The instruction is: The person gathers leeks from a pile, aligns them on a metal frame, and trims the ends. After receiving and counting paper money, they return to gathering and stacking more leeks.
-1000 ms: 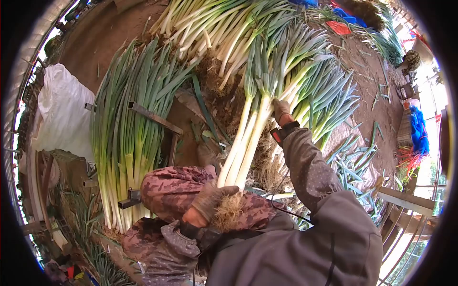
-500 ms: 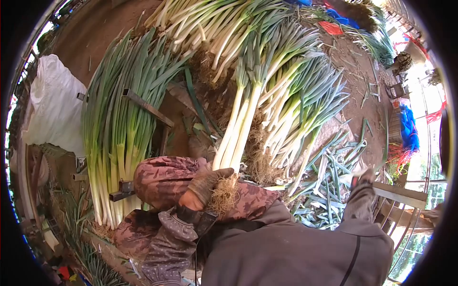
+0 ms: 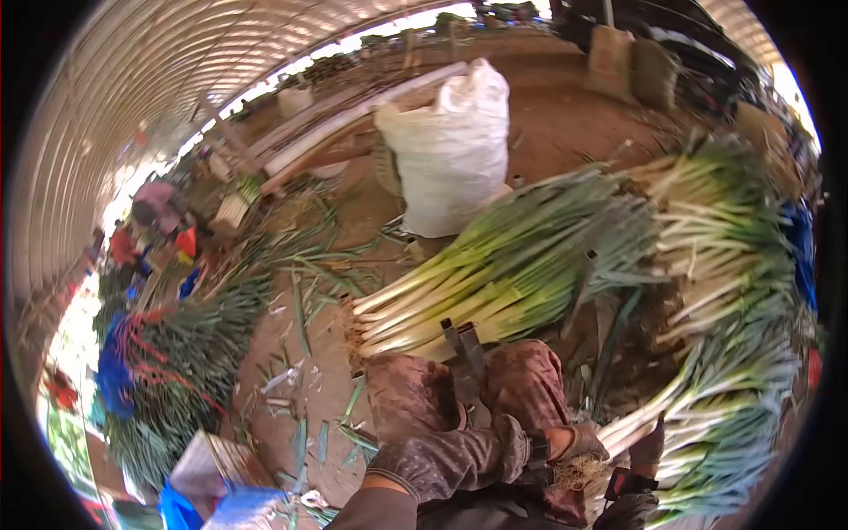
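Observation:
My left hand (image 3: pixel 576 441), in a brown glove, is closed round a few leeks (image 3: pixel 632 429) just above their root ends. Their pale roots hang below the fist, and the white shafts point to the right. My right hand (image 3: pixel 647 449), dark and a little blurred, is against the same shafts; a finger points upward, but its grip is hidden. Right beside it lies a large heap of leeks (image 3: pixel 724 415). In front of my knees rests another bundle of leeks (image 3: pixel 495 274), roots to the left, across a low metal frame (image 3: pixel 466 340).
A full white sack (image 3: pixel 455 150) stands beyond the bundle. At the left are a pile of leeks with red ties (image 3: pixel 190 353) and a wooden crate (image 3: pixel 212 464) near blue plastic. Leaf scraps litter the dirt floor. People (image 3: pixel 157 208) are far off at left.
My view has swung to the left and up, so the scene shifts right. My right hand has come from off to the side to the leek shafts. My left hand keeps its hold.

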A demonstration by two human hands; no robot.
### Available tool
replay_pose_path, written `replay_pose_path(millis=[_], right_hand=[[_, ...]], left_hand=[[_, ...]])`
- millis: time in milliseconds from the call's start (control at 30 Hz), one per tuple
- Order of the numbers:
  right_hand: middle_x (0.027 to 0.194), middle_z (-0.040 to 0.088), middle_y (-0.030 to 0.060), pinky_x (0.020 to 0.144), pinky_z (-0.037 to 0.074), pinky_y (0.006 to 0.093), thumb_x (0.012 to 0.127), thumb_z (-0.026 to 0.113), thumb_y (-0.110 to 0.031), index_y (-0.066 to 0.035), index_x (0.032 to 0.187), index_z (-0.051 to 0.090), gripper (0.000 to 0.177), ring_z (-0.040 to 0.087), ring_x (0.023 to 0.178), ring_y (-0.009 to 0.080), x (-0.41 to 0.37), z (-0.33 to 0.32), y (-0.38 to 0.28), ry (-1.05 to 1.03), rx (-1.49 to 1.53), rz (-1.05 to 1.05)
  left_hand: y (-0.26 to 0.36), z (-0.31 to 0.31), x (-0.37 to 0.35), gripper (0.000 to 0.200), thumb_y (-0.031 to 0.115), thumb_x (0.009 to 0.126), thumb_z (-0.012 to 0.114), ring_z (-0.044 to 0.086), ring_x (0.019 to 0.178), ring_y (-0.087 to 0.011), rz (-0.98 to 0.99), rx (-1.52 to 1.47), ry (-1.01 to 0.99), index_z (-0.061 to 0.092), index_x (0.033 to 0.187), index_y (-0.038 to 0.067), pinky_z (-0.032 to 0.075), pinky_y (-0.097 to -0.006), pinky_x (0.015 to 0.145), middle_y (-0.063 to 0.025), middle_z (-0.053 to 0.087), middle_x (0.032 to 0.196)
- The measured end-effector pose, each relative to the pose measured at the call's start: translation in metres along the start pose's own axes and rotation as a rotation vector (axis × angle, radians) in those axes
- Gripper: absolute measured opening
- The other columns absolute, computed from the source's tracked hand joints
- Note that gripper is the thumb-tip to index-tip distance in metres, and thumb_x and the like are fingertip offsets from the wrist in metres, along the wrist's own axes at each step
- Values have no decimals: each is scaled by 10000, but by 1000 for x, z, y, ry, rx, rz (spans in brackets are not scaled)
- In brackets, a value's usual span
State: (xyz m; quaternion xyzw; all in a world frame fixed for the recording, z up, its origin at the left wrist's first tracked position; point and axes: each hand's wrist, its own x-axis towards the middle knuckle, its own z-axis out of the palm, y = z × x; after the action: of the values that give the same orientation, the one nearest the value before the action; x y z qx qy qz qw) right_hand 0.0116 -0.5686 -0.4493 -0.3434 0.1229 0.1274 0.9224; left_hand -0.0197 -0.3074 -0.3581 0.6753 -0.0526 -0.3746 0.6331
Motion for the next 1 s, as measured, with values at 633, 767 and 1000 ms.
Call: replay_pose_path(millis=[633, 767, 1000], right_hand=[[1041, 648, 71, 885, 521, 433, 928, 684, -408, -71, 1209, 575, 452, 640, 947, 265, -33, 110, 3, 215, 88, 58], [1015, 649, 51, 826, 540, 404, 908, 722, -362, -84, 1201, 580, 429, 642, 913, 228, -31, 101, -5, 259, -6, -22], [1006, 649, 44, 836, 541, 374, 903, 713, -257, -64, 1269, 567, 439, 641, 896, 230, -25, 85, -7, 289, -28, -7]], left_hand=[[2, 5, -13, 676, 573, 801, 740, 642, 787, -265, 29, 154, 34, 685, 1075, -43, 510, -387, 720, -143, 705, 888], [-11, 17, -5, 653, 512, 783, 776, 652, 836, -270, 25, 231, -6, 673, 1111, -43, 517, -393, 749, -157, 705, 933], [-9, 25, -24, 753, 478, 704, 859, 638, 942, -264, -110, 47, 8, 618, 1202, -33, 497, -386, 807, -157, 683, 1035]])
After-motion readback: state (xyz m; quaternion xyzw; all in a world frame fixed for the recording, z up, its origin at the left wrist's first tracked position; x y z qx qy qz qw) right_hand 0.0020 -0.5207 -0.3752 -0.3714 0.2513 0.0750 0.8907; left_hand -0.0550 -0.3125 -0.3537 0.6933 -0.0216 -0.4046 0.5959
